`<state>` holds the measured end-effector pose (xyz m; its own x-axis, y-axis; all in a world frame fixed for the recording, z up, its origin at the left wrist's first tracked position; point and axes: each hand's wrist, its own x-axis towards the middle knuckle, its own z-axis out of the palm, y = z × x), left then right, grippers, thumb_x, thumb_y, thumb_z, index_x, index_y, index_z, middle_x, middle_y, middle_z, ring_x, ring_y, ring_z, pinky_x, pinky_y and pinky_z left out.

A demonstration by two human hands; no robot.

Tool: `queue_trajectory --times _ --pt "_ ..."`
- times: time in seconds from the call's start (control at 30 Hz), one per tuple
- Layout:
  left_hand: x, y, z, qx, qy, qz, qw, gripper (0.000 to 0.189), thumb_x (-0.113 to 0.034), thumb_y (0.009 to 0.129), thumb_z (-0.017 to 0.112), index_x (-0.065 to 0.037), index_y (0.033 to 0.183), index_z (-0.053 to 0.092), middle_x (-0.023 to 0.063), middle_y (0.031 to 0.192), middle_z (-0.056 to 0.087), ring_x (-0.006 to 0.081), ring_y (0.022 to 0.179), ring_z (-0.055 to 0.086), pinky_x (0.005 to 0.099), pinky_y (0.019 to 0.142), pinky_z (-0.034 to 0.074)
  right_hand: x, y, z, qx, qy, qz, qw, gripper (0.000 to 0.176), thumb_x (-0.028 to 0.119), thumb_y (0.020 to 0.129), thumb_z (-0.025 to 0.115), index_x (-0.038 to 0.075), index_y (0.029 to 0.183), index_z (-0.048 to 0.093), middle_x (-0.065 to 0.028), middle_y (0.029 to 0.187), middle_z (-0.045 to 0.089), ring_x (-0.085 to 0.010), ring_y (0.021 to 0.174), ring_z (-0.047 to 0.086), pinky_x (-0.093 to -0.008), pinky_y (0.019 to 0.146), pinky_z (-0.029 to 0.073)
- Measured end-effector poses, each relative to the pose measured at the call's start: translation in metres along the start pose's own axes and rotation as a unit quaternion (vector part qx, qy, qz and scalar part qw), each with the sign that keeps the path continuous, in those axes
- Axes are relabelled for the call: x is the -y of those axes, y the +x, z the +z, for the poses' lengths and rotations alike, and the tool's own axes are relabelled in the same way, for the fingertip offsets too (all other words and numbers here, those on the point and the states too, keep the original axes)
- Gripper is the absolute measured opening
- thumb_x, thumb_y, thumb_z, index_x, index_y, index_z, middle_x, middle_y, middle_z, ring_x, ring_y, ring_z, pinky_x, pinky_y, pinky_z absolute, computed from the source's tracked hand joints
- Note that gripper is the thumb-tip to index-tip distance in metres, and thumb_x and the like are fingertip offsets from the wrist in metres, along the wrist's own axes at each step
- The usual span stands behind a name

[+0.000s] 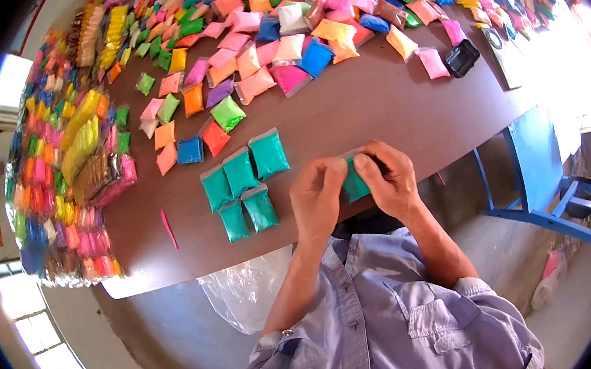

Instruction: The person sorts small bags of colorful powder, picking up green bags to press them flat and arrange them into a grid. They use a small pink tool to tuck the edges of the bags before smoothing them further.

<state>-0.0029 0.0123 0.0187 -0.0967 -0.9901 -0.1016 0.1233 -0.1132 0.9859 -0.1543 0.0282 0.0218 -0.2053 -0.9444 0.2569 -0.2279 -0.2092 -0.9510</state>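
Between my two hands is a small clear packet filled with teal-green material, held just above the table's near edge. My left hand pinches its left side near the top, thumb against the packet. The fingers of my right hand are curled round the right side, with the thumb pressing on its face. To the left of my hands lie several matching teal-green packets grouped flat on the brown table. My fingers cover part of the held packet, including most of its upper edge.
A large spread of coloured packets covers the far side, with stacked bundles at the left. A pink stick-like tool lies near the left front. A black tray sits at right, and a blue chair stands beyond the table.
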Motion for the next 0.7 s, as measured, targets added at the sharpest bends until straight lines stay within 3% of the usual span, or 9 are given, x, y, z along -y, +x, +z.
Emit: queue_trajectory --times 0.1,0.13,0.2,0.27,0.4,0.53,0.7 --pt "-0.015 -0.016 0.004 -0.008 -0.097 0.014 0.995 0.020 -0.015 0.100 0.072 0.005 0.106 0.072 0.0032 0.096 0.071 0.0101 0.088 0.063 0.0256 0.082 0.052 -0.001 0.000 -0.015 -0.026 -0.019 0.035 0.999 0.011 0.009 0.098 0.067 -0.001 0.102 0.068 -0.0070 0.082 0.062 -0.0135 0.075 0.057 -0.0291 0.068 0.048" --pt "-0.014 -0.022 -0.005 0.009 -0.022 0.041 0.999 0.030 -0.015 0.101 0.069 0.005 0.124 0.064 0.0118 0.109 0.073 0.0110 0.087 0.064 0.0279 0.078 0.055 -0.003 0.003 -0.024 -0.068 -0.062 0.017 0.996 0.009 0.008 0.097 0.069 -0.001 0.102 0.069 -0.0081 0.084 0.064 -0.0150 0.075 0.059 -0.0296 0.068 0.049" --pt "-0.020 -0.035 -0.018 0.000 0.034 0.047 0.998 0.030 -0.015 0.101 0.070 0.005 0.123 0.065 0.0120 0.107 0.074 0.0112 0.086 0.065 0.0272 0.076 0.055 -0.001 0.014 -0.034 -0.108 -0.105 -0.007 0.989 0.009 0.006 0.095 0.071 0.000 0.101 0.069 -0.0092 0.086 0.065 -0.0164 0.075 0.060 -0.0300 0.069 0.049" --pt "-0.025 -0.047 -0.031 -0.008 0.091 0.051 0.994 0.029 -0.016 0.101 0.070 0.005 0.121 0.065 0.0121 0.105 0.074 0.0115 0.084 0.066 0.0266 0.074 0.055 0.004 0.025 -0.040 -0.187 -0.233 -0.120 0.947 0.010 0.002 0.089 0.076 0.002 0.098 0.070 -0.0100 0.087 0.066 -0.0226 0.074 0.064 -0.0327 0.069 0.051" --pt "-0.034 -0.065 -0.060 -0.069 0.086 0.074 0.991 0.023 -0.016 0.102 0.068 0.004 0.113 0.068 0.0117 0.096 0.075 0.0113 0.079 0.066 0.0257 0.070 0.056 -0.002 0.023 -0.036 -0.157 -0.347 -0.136 0.914 0.018 0.004 0.079 0.083 0.007 0.093 0.072 -0.0081 0.091 0.066 -0.0296 0.082 0.065 -0.0400 0.072 0.052" --pt "-0.044 -0.072 -0.092 -0.166 0.076 0.093 0.979 0.022 -0.020 0.104 0.065 0.002 0.105 0.069 0.0099 0.091 0.073 0.0104 0.073 0.062 0.0262 0.066 0.052 -0.006 0.007 -0.011 -0.079 -0.409 -0.138 0.899 0.022 0.015 0.076 0.087 0.010 0.093 0.074 -0.0057 0.094 0.064 -0.0269 0.090 0.063 -0.0428 0.078 0.049" --pt "-0.042 -0.066 -0.158 -0.286 0.164 0.133 0.935 0.026 -0.024 0.104 0.064 0.001 0.103 0.069 0.0064 0.088 0.070 0.0097 0.071 0.057 0.0263 0.066 0.047 0.005 -0.003 -0.013 -0.055 -0.416 -0.159 0.894 0.026 0.015 0.076 0.087 0.011 0.099 0.075 -0.0061 0.104 0.068 -0.0290 0.100 0.065 -0.0443 0.088 0.049"
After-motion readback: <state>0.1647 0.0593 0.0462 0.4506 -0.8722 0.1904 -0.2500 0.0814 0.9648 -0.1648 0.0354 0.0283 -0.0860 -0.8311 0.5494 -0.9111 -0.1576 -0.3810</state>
